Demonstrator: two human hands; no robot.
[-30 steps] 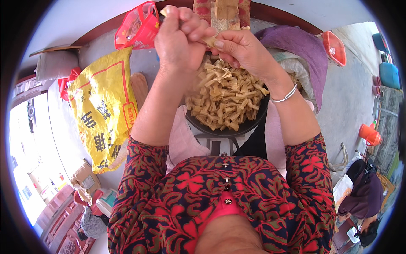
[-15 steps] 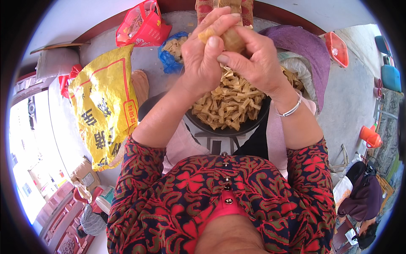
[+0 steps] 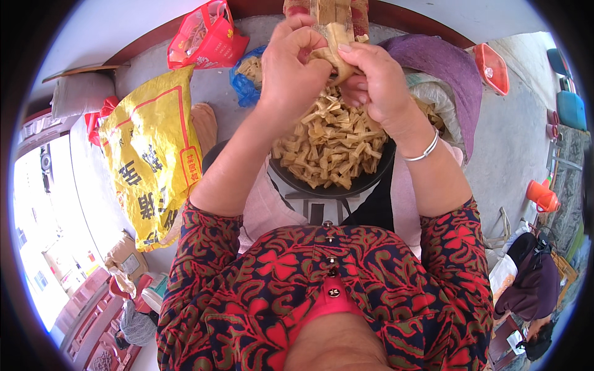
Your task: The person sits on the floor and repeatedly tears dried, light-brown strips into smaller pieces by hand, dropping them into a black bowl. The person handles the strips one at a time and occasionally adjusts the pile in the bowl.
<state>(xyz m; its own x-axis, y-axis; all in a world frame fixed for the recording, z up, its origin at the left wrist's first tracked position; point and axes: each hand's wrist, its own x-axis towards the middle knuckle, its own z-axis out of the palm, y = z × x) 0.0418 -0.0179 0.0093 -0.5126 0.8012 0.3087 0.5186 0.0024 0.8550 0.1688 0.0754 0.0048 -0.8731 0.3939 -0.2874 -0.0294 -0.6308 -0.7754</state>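
Between my hands, above a dark round pan [image 3: 334, 193], is a thin, pale tan strip [image 3: 335, 40], perhaps bean curd skin. Its upper end stands loose and its lower part is bent round. My left hand [image 3: 291, 71] pinches it from the left, fingers curled. On the other side my right hand [image 3: 382, 83] grips it between thumb and fingers; a metal bangle circles that wrist. Heaped in the pan are many short, twisted tan pieces [image 3: 334, 148] that look like knotted strips of the same material. The pan sits close in front of my lap.
A yellow sack [image 3: 151, 154] lies at left, with a red bag [image 3: 207, 40] and a blue plastic bag [image 3: 247, 89] holding tan pieces beyond it. At right are a purple cloth [image 3: 439, 74], a red basket [image 3: 492, 69] and an orange container [image 3: 542, 196]. A patterned seat [image 3: 297, 8] stands ahead.
My hands, cupped together around the tan material before, have drawn slightly apart and lower. The strip now shows opened out, its loose end upward.
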